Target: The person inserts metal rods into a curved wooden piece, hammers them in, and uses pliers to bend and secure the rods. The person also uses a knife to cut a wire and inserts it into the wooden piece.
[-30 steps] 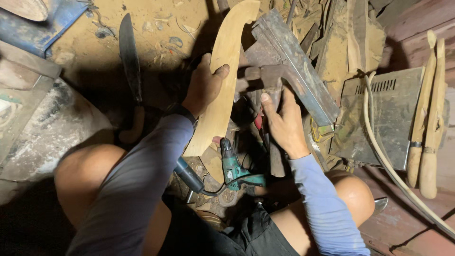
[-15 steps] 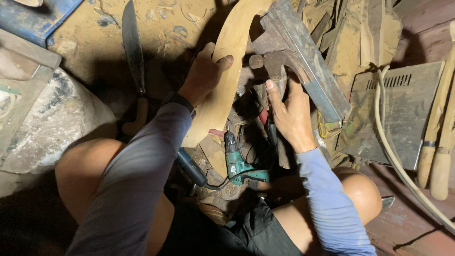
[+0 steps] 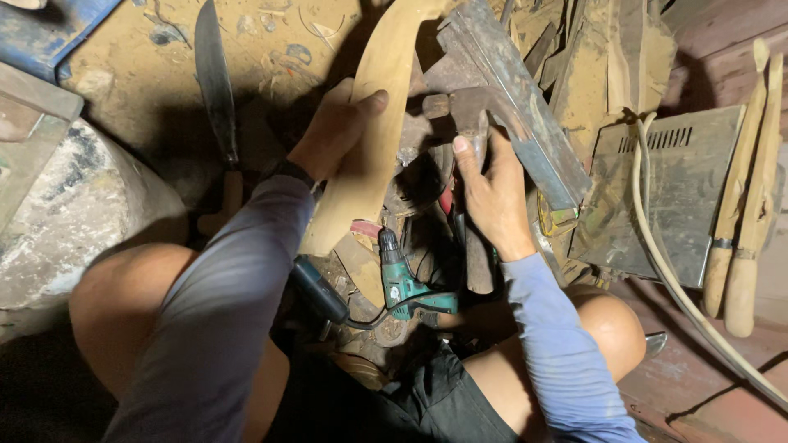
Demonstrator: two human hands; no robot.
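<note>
The left hand (image 3: 336, 131) is closed around a curved wooden plank (image 3: 373, 139), thumb over its front face, fingers wrapped behind its left edge. The plank slants up from the lap to the top of the picture. Just right of the plank, the right hand (image 3: 491, 193) grips a hammer (image 3: 469, 115) by its handle, fingers curled shut, head up. Below the plank lies a green drill (image 3: 402, 283). Left of the plank a machete (image 3: 215, 82) lies on the ground. Right of the hammer leans a rusty metal bar (image 3: 513, 90).

The left hand (image 3: 336, 131) is curled shut, thumb on top. The right hand (image 3: 491, 193) is closed too, forearm angled up from the knee
</note>
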